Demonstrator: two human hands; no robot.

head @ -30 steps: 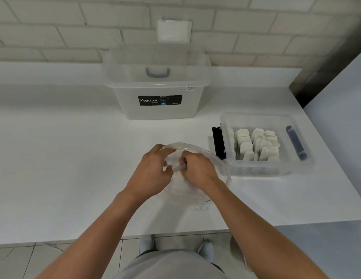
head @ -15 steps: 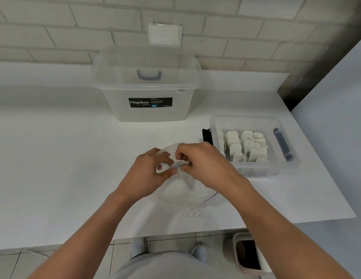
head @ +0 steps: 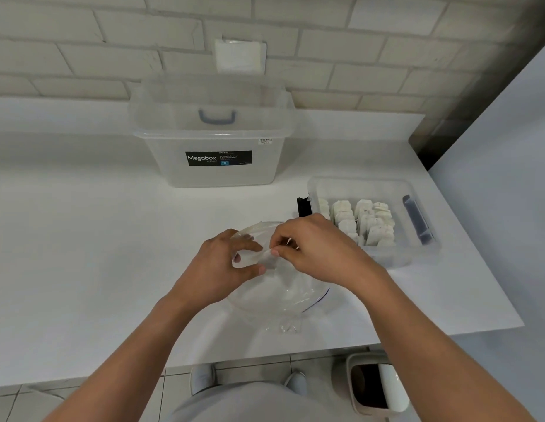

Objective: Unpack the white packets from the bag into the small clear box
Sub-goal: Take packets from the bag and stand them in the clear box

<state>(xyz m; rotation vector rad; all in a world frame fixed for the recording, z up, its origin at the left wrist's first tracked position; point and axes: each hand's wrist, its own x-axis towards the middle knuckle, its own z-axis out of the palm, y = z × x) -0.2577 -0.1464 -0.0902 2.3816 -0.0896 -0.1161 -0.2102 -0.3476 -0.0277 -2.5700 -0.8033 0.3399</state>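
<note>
A clear plastic bag (head: 283,295) lies on the white counter near the front edge. My left hand (head: 225,266) grips the bag's upper rim from the left. My right hand (head: 313,248) pinches the same rim from the right, fingertips close to the left thumb. Whether a packet is in the fingers I cannot tell. The small clear box (head: 423,254) stands just right of my hands, and several white packets (head: 365,222) stand upright in rows inside it. Its dark blue handle (head: 417,219) is on the right side.
A large clear Megabox tub (head: 216,141) stands at the back against the brick wall. A black object (head: 303,207) sits against the small box's left side. A bin (head: 374,388) is on the floor below the counter's front edge. A white wall rises on the right.
Both hands have lifted slightly with the bag's rim and my right hand has turned over the top. The view has shifted a little.
</note>
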